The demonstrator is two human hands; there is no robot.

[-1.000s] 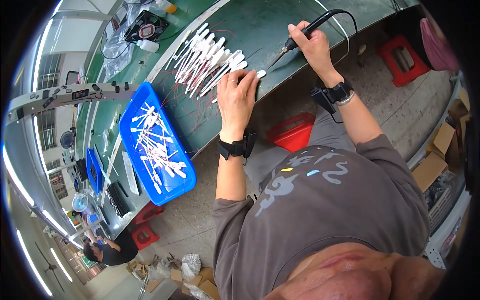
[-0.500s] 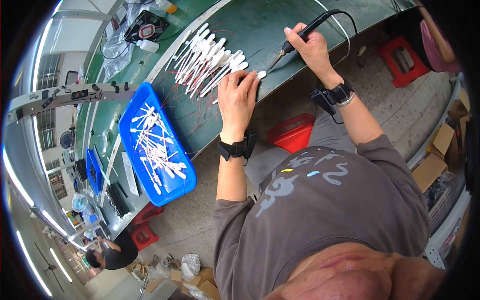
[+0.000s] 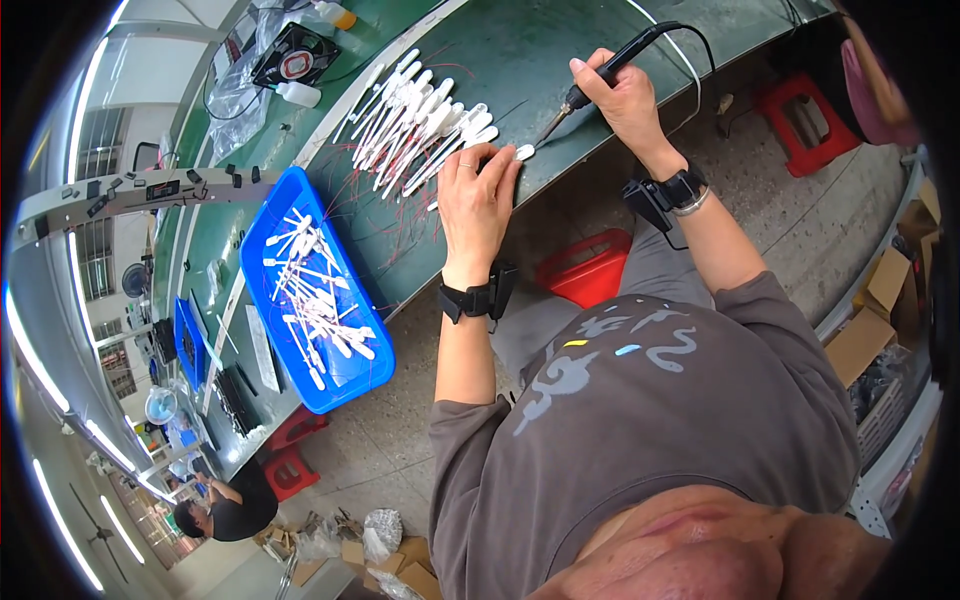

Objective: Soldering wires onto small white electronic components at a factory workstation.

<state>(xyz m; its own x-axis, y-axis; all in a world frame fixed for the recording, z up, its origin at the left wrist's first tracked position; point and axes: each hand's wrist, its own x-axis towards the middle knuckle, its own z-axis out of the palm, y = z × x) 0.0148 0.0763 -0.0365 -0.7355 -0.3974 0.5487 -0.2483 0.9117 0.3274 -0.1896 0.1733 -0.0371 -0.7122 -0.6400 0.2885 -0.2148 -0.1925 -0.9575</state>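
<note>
On the green workbench (image 3: 620, 110), the left hand (image 3: 478, 205) is lying flat, fingers spread, pressing down one white plastic strip (image 3: 521, 152). Beyond it, the right hand (image 3: 622, 95) is gripping one black soldering iron (image 3: 600, 75) tightly, its tip touching that strip beside a pile of white strips (image 3: 420, 115) too many to count.

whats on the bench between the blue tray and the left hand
In the head view, thin red wires trail over the green bench between the blue tray and the left hand.
</note>
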